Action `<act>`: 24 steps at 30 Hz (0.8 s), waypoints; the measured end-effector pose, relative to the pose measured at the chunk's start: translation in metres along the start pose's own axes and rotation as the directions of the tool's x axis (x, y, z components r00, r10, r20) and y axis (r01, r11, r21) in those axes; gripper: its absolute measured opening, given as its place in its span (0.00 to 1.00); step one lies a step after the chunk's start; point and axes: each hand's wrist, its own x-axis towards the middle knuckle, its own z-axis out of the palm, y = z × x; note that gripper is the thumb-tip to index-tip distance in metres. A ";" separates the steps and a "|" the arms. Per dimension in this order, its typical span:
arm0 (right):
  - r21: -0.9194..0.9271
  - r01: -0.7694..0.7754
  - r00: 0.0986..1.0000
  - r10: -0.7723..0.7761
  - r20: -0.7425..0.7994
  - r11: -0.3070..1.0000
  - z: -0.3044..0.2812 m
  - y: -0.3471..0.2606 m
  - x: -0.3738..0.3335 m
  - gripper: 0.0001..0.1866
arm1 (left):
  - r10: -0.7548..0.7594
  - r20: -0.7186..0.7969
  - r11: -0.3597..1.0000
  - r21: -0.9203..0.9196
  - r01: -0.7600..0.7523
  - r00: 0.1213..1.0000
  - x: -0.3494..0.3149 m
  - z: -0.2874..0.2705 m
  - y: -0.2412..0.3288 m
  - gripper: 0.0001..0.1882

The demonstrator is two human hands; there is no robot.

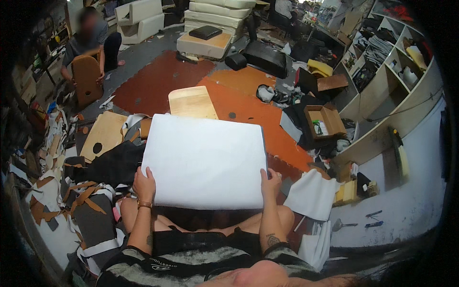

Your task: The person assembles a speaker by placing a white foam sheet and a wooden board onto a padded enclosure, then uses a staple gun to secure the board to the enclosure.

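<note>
A large white rectangular panel (205,162) with slightly rounded corners is held in front of me, above my crossed legs. My left hand (144,185) grips its left edge near the lower corner, thumb on the face. On the opposite edge, my right hand (271,183) is closed around the border, partly hidden behind it. The panel's underside does not show. Just beyond its far edge lies a pale wooden board (191,103) with rounded corners. Folded white material (311,193) lies to the right of my right hand.
Scraps of brown and white material (86,198) are heaped at my left, beside a wooden board with a hole (103,136). A co-worker (88,43) crouches at far left holding a brown board (86,81). An open cardboard box (325,122) and shelves (382,95) stand at right.
</note>
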 end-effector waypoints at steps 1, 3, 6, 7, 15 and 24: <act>-0.008 0.029 0.999 -0.029 -0.034 1.000 0.000 0.001 -0.001 0.23 | 0.003 0.012 1.000 0.000 -0.003 1.000 0.000 -0.001 0.002 0.26; -0.023 0.091 0.990 -0.093 -0.102 0.996 0.003 0.004 -0.002 0.21 | 0.008 0.030 1.000 -0.003 -0.008 1.000 0.000 -0.001 0.002 0.26; -0.024 0.162 0.976 -0.163 -0.146 0.987 0.005 0.004 0.000 0.20 | 0.050 -0.022 0.999 0.016 -0.050 0.998 0.000 0.003 -0.005 0.28; -0.012 0.104 0.990 -0.105 -0.092 0.994 0.005 0.001 0.000 0.20 | 0.043 -0.016 0.999 0.030 -0.042 0.999 0.000 0.003 -0.007 0.28; 0.152 -0.089 0.986 0.066 0.151 0.984 0.005 0.021 0.011 0.16 | 0.006 0.238 0.999 0.033 -0.015 0.971 0.000 -0.018 0.007 0.31; 0.443 -0.234 0.954 0.118 0.274 0.866 0.011 0.047 0.015 0.10 | 0.098 0.178 0.985 0.127 -0.121 0.979 -0.014 0.001 -0.012 0.35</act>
